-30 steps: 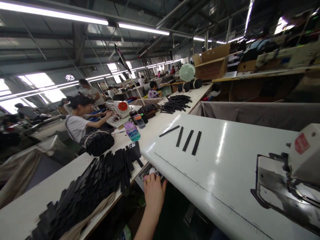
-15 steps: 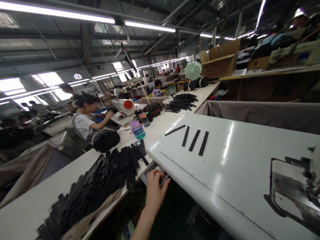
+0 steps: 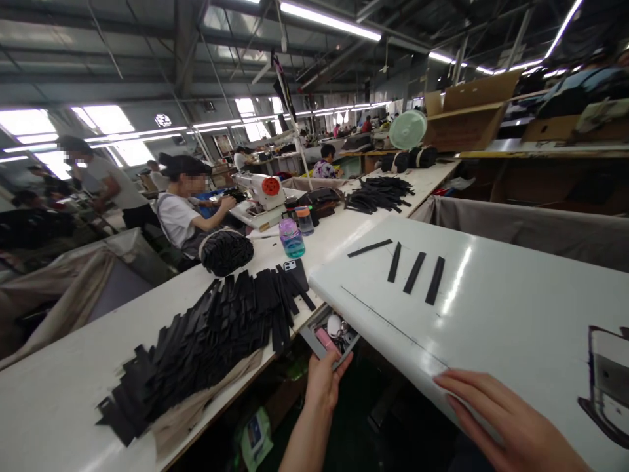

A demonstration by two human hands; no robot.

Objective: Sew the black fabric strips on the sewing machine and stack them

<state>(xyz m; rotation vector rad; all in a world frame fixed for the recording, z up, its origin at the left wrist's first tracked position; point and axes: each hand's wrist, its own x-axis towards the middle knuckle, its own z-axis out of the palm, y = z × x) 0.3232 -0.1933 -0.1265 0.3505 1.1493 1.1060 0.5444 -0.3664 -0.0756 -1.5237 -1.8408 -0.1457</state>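
My left hand [image 3: 325, 380] is closed on the front edge of a small grey drawer [image 3: 310, 342] under the table corner. The drawer stands pulled out, with a pink item [image 3: 326, 340], a white rounded item [image 3: 335, 326] and other small things in it. My right hand [image 3: 496, 406] rests at the near edge of the white sewing table [image 3: 393, 308], fingers stretched out, holding nothing. Several black strips [image 3: 415, 273] lie apart on this table. Left of the drawer, a large pile of black strips [image 3: 211, 328] spreads over the side bench.
A phone [image 3: 295, 267], a purple-and-teal bottle [image 3: 291, 238] and a bundle of black strips [image 3: 226, 252] stand on the side bench [image 3: 54, 400]. Metal sewing-machine parts [image 3: 609, 380] are at the right. A person [image 3: 181, 216] sits working across the bench.
The drawer is pulled further out and its contents now show. My right hand has come into view at the table edge. The view has turned a little left.
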